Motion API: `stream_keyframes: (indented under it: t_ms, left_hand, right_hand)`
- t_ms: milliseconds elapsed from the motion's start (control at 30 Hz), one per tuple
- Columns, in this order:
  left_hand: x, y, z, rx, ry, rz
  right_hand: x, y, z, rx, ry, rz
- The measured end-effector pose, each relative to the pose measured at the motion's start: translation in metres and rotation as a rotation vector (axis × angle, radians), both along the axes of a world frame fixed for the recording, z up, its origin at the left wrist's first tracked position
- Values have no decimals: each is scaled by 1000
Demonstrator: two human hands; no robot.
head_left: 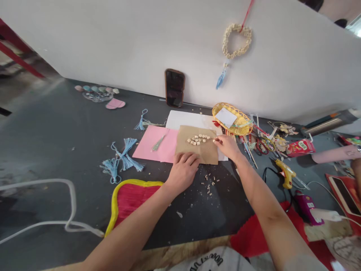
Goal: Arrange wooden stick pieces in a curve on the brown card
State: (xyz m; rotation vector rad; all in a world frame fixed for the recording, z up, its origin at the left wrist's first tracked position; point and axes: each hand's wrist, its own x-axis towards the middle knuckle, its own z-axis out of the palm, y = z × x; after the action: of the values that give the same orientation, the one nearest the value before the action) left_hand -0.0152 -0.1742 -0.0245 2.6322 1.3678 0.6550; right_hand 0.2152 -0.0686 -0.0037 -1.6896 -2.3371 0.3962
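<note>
My left hand point(184, 169) lies on the lower left edge of a brown paper sheet point(209, 154), its fingers laid on the paper and holding nothing. At the sheet's right side, my right hand point(225, 146) pinches a small cream-coloured piece point(214, 140) between thumb and fingertips. Just left of that pinch, several similar cream pieces point(198, 139) are grouped on the brown paper. Below the sheet, several short pale sticks point(209, 185) lie scattered on the dark table. A pink sheet point(143, 146) with a pale green tassel point(158, 143) on it lies left of the brown paper.
Blue tassels point(126, 154) lie to the left, and a phone point(175, 88) leans on the wall. A yellow basket point(244, 126) stands behind my right hand. A yellow glue gun point(286, 174) is at the right. A cream heart wreath point(237, 41) hangs above.
</note>
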Motion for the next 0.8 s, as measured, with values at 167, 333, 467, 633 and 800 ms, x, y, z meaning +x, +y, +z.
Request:
stream_keyframes:
  t_ms: [167, 333, 467, 633, 800]
  left_hand:
    - [0, 0, 0, 4, 1, -3]
    - [0, 0, 1, 0, -3, -4]
    - [0, 0, 0, 1, -4, -2]
    - [0, 0, -1, 6, -7, 0]
    - [0, 0, -1, -3, 0, 3]
  right_hand:
    - [-4, 3, -1, 6, -20, 13]
    - [-2, 3, -2, 0, -15, -22]
    - [-3, 3, -3, -14, -14, -41]
    - [-10, 6, -1, -2, -39, -30]
    - [-17, 7, 2, 2, -63, -29]
